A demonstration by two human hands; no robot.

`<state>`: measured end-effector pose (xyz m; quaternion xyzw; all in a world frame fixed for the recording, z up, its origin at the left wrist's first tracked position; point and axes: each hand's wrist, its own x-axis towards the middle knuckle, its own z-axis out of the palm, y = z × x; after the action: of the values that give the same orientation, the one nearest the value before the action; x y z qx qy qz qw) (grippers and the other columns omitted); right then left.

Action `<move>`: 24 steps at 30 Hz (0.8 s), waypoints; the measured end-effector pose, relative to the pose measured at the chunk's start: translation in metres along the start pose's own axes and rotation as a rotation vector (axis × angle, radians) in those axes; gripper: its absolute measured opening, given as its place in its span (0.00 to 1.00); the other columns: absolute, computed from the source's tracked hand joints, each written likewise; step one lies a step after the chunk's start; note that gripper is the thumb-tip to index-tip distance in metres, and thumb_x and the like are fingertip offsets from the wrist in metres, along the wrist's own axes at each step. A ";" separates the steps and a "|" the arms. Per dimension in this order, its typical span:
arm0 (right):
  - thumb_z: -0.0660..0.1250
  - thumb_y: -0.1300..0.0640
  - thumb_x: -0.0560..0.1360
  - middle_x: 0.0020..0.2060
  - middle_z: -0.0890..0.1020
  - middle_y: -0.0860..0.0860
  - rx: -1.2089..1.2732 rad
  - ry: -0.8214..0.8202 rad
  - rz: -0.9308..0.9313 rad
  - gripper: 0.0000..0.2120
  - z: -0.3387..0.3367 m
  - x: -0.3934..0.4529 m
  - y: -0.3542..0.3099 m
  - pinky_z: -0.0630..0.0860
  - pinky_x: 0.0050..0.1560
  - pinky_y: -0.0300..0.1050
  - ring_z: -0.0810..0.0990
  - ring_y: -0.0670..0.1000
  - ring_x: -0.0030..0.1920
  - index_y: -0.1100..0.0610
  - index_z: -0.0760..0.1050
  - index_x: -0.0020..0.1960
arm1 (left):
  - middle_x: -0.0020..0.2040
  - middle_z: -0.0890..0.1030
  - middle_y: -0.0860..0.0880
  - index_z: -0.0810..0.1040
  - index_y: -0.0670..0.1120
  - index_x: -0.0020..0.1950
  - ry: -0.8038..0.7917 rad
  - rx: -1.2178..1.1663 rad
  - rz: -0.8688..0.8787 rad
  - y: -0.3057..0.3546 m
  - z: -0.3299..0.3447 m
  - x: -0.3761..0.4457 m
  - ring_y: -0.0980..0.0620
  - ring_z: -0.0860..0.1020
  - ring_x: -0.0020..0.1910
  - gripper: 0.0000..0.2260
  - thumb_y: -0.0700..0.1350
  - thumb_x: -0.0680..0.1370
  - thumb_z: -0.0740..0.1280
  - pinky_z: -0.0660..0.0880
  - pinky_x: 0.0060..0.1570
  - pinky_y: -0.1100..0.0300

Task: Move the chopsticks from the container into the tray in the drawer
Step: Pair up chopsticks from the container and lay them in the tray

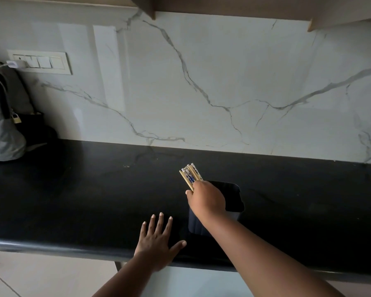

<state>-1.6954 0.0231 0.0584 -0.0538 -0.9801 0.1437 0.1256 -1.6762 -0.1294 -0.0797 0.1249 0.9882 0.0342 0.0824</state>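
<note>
The right hand (206, 198) grips the chopsticks (190, 175) in a bunch over the container (234, 198), near the worktop's (94, 189) front edge. The left hand (156, 241) lies flat and spread, holding nothing. A loose grip could let sticks slide out. No drawer shows. A bag (2, 125) sits at the far left, clear of the path.

- I have one view only, from the head camera, so nothing is shared with a second view.
- It looks forward and down from above the counter (94, 189) edge, facing the marble wall (223, 82).
- Both hands sit close below it, forearms entering from the bottom edge.
- The wide lens bends the counter's front edge.
</note>
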 end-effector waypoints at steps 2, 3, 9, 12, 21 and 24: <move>0.62 0.47 0.79 0.49 0.82 0.52 -0.003 0.018 0.023 0.14 0.004 0.001 -0.002 0.77 0.41 0.47 0.82 0.55 0.48 0.57 0.77 0.54 | 0.79 0.36 0.46 0.37 0.53 0.78 0.008 0.001 0.014 0.000 0.000 0.002 0.44 0.34 0.76 0.41 0.74 0.72 0.39 0.34 0.72 0.45; 0.62 0.47 0.78 0.48 0.82 0.52 0.000 0.027 0.035 0.14 0.004 0.002 -0.002 0.76 0.40 0.46 0.82 0.55 0.48 0.57 0.77 0.54 | 0.79 0.37 0.46 0.37 0.53 0.78 0.008 0.002 0.020 0.000 0.000 0.002 0.44 0.34 0.76 0.41 0.74 0.72 0.39 0.34 0.72 0.45; 0.63 0.50 0.78 0.47 0.82 0.52 0.020 0.040 0.073 0.11 0.005 0.009 -0.002 0.73 0.35 0.44 0.82 0.54 0.45 0.56 0.77 0.53 | 0.79 0.37 0.45 0.37 0.52 0.78 -0.003 0.003 0.029 -0.002 0.001 0.004 0.43 0.34 0.76 0.41 0.75 0.72 0.39 0.35 0.72 0.44; 0.63 0.51 0.77 0.46 0.82 0.52 0.047 0.061 0.108 0.09 0.006 0.011 -0.003 0.71 0.34 0.44 0.82 0.55 0.45 0.55 0.76 0.52 | 0.79 0.36 0.45 0.37 0.52 0.78 -0.013 -0.004 0.027 -0.002 0.000 0.004 0.43 0.33 0.76 0.41 0.74 0.72 0.40 0.34 0.73 0.44; 0.61 0.58 0.77 0.49 0.81 0.54 0.013 0.032 0.181 0.08 0.009 0.019 -0.016 0.73 0.39 0.46 0.82 0.57 0.49 0.57 0.76 0.54 | 0.79 0.37 0.45 0.37 0.52 0.78 -0.010 -0.012 0.030 -0.001 0.000 0.003 0.43 0.35 0.77 0.40 0.74 0.73 0.41 0.35 0.73 0.44; 0.61 0.58 0.78 0.49 0.81 0.54 0.009 0.029 0.192 0.08 0.008 0.021 -0.015 0.73 0.39 0.46 0.82 0.57 0.49 0.57 0.76 0.53 | 0.79 0.38 0.45 0.38 0.52 0.78 -0.008 -0.015 0.030 -0.002 0.000 0.003 0.43 0.35 0.77 0.41 0.74 0.73 0.41 0.35 0.73 0.44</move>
<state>-1.7188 0.0092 0.0598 -0.1490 -0.9679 0.1588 0.1259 -1.6798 -0.1304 -0.0802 0.1392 0.9856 0.0421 0.0867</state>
